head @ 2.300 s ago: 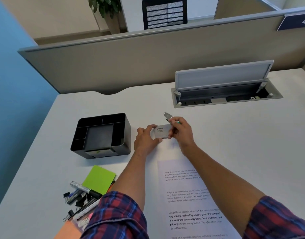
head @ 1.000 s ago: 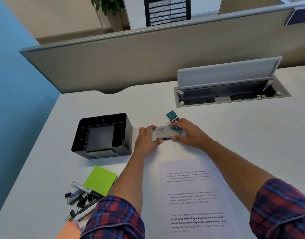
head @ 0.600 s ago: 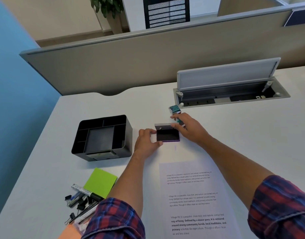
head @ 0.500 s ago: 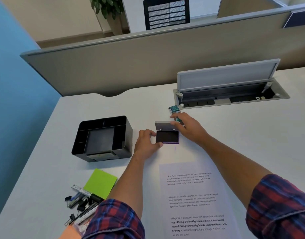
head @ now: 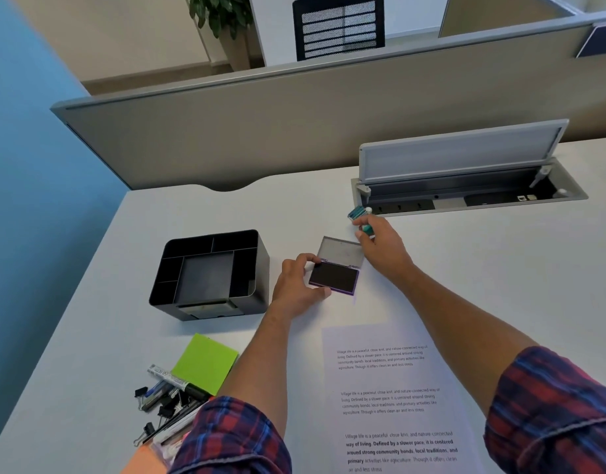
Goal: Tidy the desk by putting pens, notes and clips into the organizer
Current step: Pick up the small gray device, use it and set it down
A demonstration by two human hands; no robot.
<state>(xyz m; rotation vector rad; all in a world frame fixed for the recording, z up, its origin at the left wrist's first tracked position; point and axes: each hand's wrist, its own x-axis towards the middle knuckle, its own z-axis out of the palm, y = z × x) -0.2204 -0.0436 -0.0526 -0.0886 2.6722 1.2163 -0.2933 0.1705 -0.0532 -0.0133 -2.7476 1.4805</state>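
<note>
Binder clips [head: 147, 410], pens [head: 171, 384] and green sticky notes [head: 205, 364] heaped near desk's [head: 500, 285] front-left edge, well apart from hands. Black organizer [head: 209, 275] behind heap, compartments dark, nothing visible inside. Left hand [head: 296, 283] pinches left edge of open ink pad [head: 334, 277] — lid tipped back, pad flat on desk. Right hand [head: 383, 246] grips teal stamp [head: 358, 213] — fingers curled round it, just beyond lid. Printed sheet [head: 390, 398] lies between forearms.

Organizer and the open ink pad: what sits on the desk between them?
Only the left hand, gripping the ink pad's near-left edge. Otherwise the desk between it and the black organizer is bare, as the head view shows.
</note>
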